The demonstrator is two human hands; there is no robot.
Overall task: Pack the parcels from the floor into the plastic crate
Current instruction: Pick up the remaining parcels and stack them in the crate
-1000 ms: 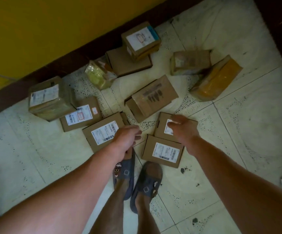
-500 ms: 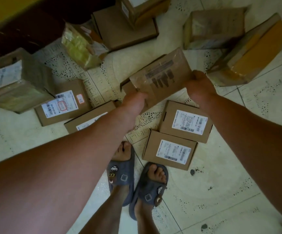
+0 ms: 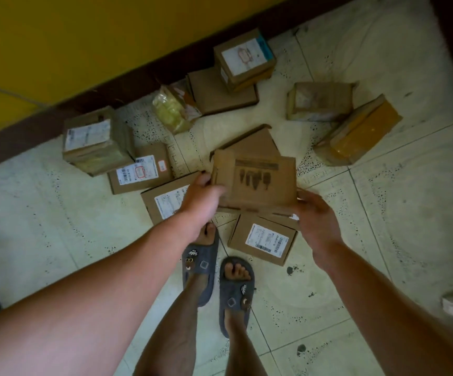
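Observation:
Both hands hold a brown cardboard parcel with dark printed figures (image 3: 255,180) a little above the floor. My left hand (image 3: 202,198) grips its left edge, and my right hand (image 3: 316,215) holds its lower right corner. A flat brown box (image 3: 249,141) lies on the floor just behind it. Several more parcels lie around: a labelled box (image 3: 263,240) by my feet, another (image 3: 163,203) partly under my left hand, a flat labelled one (image 3: 138,172) and a taped cube (image 3: 95,143) to the left. The plastic crate is out of view.
Farther back lie a bubble-wrapped packet (image 3: 172,109), a flat box (image 3: 221,92) with a small labelled cube (image 3: 244,58) on it, a taped box (image 3: 320,101) and a yellow-taped box (image 3: 361,131). A yellow wall with a dark skirting (image 3: 84,104) runs behind. My sandalled feet (image 3: 217,275) stand on the tiles.
My hands went from the flat boxes near my feet to the printed parcel, took hold of it at both sides and raised it off the floor towards me.

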